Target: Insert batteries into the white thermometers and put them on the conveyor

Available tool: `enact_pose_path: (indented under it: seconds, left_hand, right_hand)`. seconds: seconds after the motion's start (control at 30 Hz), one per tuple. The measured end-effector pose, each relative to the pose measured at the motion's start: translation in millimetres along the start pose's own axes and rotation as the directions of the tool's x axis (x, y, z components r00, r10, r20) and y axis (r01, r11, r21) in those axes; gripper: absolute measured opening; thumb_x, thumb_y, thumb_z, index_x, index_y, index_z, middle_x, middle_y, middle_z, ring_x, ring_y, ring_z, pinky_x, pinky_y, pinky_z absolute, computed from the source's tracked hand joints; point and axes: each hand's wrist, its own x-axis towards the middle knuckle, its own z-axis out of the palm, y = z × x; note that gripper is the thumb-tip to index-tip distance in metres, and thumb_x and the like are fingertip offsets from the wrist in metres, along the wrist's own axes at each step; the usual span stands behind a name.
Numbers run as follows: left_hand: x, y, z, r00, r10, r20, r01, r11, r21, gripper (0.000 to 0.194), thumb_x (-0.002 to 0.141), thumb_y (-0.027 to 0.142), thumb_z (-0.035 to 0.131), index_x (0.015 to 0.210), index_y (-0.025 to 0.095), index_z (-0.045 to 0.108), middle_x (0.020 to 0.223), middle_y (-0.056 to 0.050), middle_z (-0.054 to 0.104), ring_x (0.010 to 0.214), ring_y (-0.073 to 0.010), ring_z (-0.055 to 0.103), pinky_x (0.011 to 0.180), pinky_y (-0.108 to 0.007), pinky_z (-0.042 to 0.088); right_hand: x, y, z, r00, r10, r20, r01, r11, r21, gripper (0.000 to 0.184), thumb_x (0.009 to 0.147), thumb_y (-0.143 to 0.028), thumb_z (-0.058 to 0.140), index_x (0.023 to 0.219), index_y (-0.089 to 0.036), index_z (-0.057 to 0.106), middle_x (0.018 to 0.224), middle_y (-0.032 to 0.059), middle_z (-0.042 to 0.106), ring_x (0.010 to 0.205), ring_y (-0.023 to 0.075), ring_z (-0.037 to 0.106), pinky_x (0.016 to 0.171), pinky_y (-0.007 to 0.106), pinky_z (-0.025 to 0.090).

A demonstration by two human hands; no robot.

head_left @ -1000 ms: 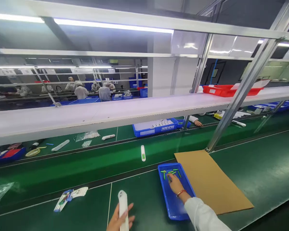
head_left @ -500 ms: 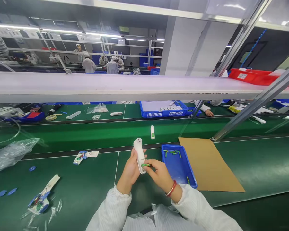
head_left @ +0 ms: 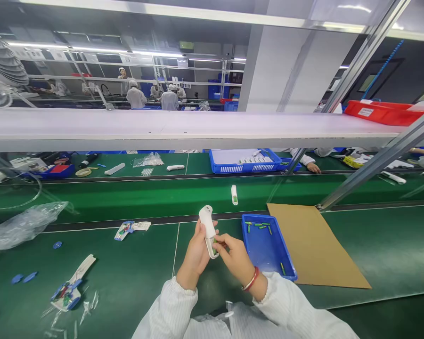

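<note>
My left hand (head_left: 194, 252) is wrapped round a white handheld device (head_left: 207, 222) shaped like a forehead thermometer, its open battery bay facing me at the lower end. With thumb and fingertips, my right hand (head_left: 233, 254) pinches a green battery (head_left: 215, 246) at that bay; the battery lies lengthwise in it, partly hidden by the fingers. Beside the right hand stands a blue tray (head_left: 265, 252) with several more green batteries in it. A second white device (head_left: 234, 194) with green in its bay lies on the bright green belt beyond.
A brown cardboard sheet (head_left: 318, 249) lies right of the tray. Opened device parts (head_left: 68, 292), blue pieces (head_left: 30, 277) and a clear plastic bag (head_left: 28, 226) are on the left. A shelf (head_left: 198, 125) spans above; another person's hand (head_left: 313, 167) rests across the belt.
The battery has turned from lying crosswise over the bay to lying along it, with my right fingers against it. The whole view has shifted slightly.
</note>
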Motion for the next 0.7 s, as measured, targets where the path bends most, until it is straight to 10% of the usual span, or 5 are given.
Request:
enact_pose_path:
  seconds: [0.47, 0.6, 0.7]
  left_hand:
    - [5, -15, -3.2, 0.999, -0.04, -0.036, 0.041, 0.999, 0.003, 0.044, 0.082, 0.039, 0.057, 0.122, 0.026, 0.045, 0.11, -0.007, 0.058, 0.081, -0.0133, 0.058, 0.074, -0.028, 0.051]
    - [9, -13, -11.2, 0.993, -0.08, -0.082, 0.073, 0.994, -0.084, 0.038, 0.082, 0.03, 0.058, 0.118, 0.026, 0.047, 0.11, -0.007, 0.058, 0.077, -0.0129, 0.059, 0.071, -0.029, 0.052]
    - [8, -9, -16.1, 0.988, -0.1, -0.115, 0.088, 0.99, -0.112, 0.033, 0.083, 0.026, 0.056, 0.116, 0.028, 0.048, 0.111, -0.006, 0.058, 0.076, -0.0129, 0.06, 0.07, -0.031, 0.053]
  right_hand:
    - [-18, 13, 7, 0.969, -0.244, -0.036, 0.227, 0.94, -0.253, 0.023, 0.086, -0.02, 0.049, 0.101, -0.02, 0.066, 0.09, 0.0076, 0.059, 0.087, 0.0181, 0.054, 0.077, 0.034, 0.05]
    - [-6, 68, -16, 0.98, 0.112, -0.164, -0.159, 0.937, -0.31, 0.031, 0.092, -0.025, 0.035, 0.1, -0.02, 0.065, 0.092, 0.0068, 0.061, 0.091, 0.0164, 0.056, 0.083, 0.03, 0.047]
    - [12, 131, -46, 0.845, 0.411, -0.341, -0.525, 0.757, -0.39, 0.034, 0.092, -0.02, 0.031, 0.098, -0.013, 0.064, 0.102, 0.0125, 0.062, 0.099, 0.0199, 0.056, 0.09, 0.034, 0.043]
